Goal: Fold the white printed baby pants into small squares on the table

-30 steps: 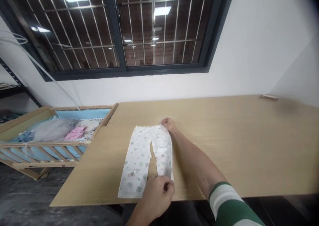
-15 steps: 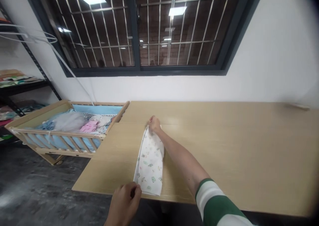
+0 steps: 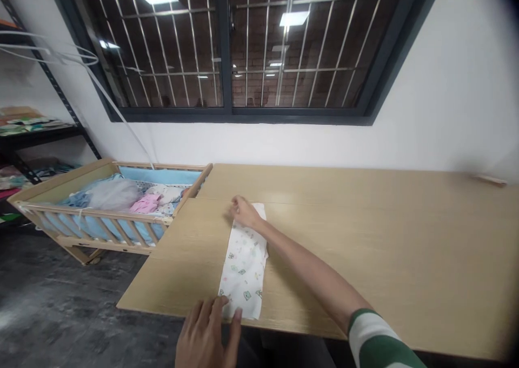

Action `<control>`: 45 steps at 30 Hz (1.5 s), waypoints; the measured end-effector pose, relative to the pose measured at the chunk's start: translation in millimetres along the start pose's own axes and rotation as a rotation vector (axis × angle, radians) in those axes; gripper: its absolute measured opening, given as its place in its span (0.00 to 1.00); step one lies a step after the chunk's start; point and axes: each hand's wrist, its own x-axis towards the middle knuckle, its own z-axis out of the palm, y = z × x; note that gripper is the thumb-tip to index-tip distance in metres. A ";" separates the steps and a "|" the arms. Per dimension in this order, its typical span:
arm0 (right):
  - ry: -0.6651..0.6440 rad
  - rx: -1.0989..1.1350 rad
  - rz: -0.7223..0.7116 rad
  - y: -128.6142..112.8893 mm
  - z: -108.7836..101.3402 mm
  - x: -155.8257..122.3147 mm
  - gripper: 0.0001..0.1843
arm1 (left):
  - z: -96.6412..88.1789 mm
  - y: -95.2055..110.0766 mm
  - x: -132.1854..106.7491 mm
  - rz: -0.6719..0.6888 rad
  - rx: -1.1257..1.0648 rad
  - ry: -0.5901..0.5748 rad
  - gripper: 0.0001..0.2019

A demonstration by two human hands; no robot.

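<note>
A long folded white cloth (image 3: pixel 243 268) with small green and pink prints lies flat on the table, its near end at the front edge. Over its far left corner is my right hand (image 3: pixel 244 212), reaching across the far end with fingertips past the cloth's left edge. Those fingers are partly blurred but look loosely apart, and no fabric shows between them. My left hand (image 3: pixel 206 330) is at the near left corner, thumb and fingers spread, fingertips at the cloth's edge.
The wooden table (image 3: pixel 365 249) runs along the wall under a barred window (image 3: pixel 227 49). On the left stands a wooden crib (image 3: pixel 121 216) holding white netting (image 3: pixel 115 195) and a pink cloth (image 3: pixel 146 203). Beyond it, black shelves (image 3: pixel 40 135) carry folded fabrics.
My right hand has shifted left and slightly nearer, off the cloth's far end, which now lies flat. My left hand has opened from a curled grip. The cloth's two layers look more aligned.
</note>
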 end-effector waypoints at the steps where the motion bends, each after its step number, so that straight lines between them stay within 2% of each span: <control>1: -0.081 0.009 -0.125 -8.1 -3.2 -17.1 0.23 | 9.3 2.6 -4.6 0.089 -0.005 0.044 0.15; 3: -0.294 0.023 -0.385 -24.2 -9.2 -57.1 0.32 | 34.4 7.8 -15.8 0.204 0.022 0.111 0.23; 5: -0.480 0.024 -0.531 -36.9 -13.1 -99.3 0.36 | 63.6 11.3 -29.1 0.239 0.060 0.148 0.31; 8: -0.655 0.036 -0.616 -41.1 -13.0 -150.4 0.36 | 100.2 10.4 -48.9 0.191 0.095 0.148 0.33; 11: -0.714 0.016 -0.634 -26.8 -8.8 -170.3 0.33 | 114.1 6.5 -59.8 0.183 0.094 0.114 0.30; 13: -0.704 -0.023 -0.616 -12.0 -6.7 -164.6 0.32 | 111.5 7.3 -60.1 0.206 0.107 0.111 0.30; 15: -0.667 -0.075 -0.565 3.5 -6.0 -146.9 0.33 | 104.5 11.6 -56.4 0.198 0.156 0.150 0.32; 18: -0.618 -0.160 -0.479 25.9 -6.5 -107.4 0.35 | 95.1 18.2 -48.6 0.201 0.260 0.254 0.35; 21: -0.568 -0.242 -0.393 47.5 -7.1 -64.9 0.38 | 90.7 17.8 -43.2 0.292 0.348 0.330 0.38; 25: -0.459 -0.325 -0.289 72.3 -6.8 -20.5 0.39 | 89.2 12.3 -42.6 0.322 0.399 0.338 0.37; 28: -0.421 -0.351 -0.273 85.1 -6.1 -1.9 0.39 | 90.8 12.0 -45.1 0.293 0.381 0.320 0.35; 32: -0.363 -0.390 -0.280 101.0 -6.8 9.8 0.39 | 96.9 21.1 -47.4 0.238 0.293 0.317 0.33; 38: -0.332 -0.423 -0.311 119.6 -18.5 19.6 0.34 | 98.1 46.2 -35.7 0.275 0.269 0.320 0.33; 42: -0.146 -0.540 -0.347 107.3 -28.0 5.1 0.32 | 78.2 48.3 -18.0 0.354 0.242 0.338 0.28; 45: -0.055 -0.568 -0.440 83.6 -35.0 -31.4 0.29 | 56.4 35.0 -2.4 0.389 0.135 0.288 0.22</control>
